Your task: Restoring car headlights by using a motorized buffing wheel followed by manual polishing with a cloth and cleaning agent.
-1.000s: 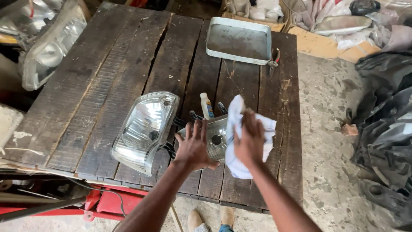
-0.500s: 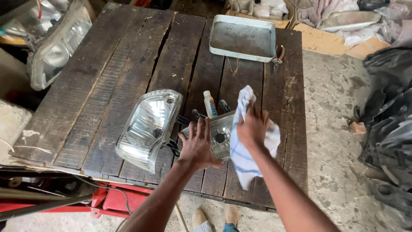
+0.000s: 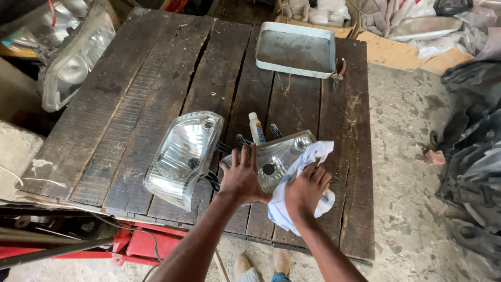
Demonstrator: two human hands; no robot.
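A dark, weathered plank table [image 3: 156, 78] fills most of the frame, its boards cracked and gapped, standing on a stained concrete floor [image 3: 407, 156]. At the upper middle a shallow pale metal tray [image 3: 295, 65] sits near the far edge, with red-handled pliers [image 3: 338, 73] just beside its right corner. A headlight unit [image 3: 68, 57] leans off the table's upper left corner, and dark plastic sheeting [image 3: 469, 156] piles along the right side of the frame.

Low in the middle, the left hand [image 3: 241, 175] lies fingers spread, flat on a clear lamp housing [image 3: 276, 159]. The right hand [image 3: 305, 190] presses a white cloth [image 3: 292, 201] against the housing's right end, fingers curled over the fabric. A second, larger headlamp lens [image 3: 182, 154] lies just to the left, and a small white bottle [image 3: 256, 128] stands just behind the housing.

The housing rests close to the near edge. The table's middle and upper left are bare wood; red metal framing [image 3: 151, 243] shows beneath the lower edge.
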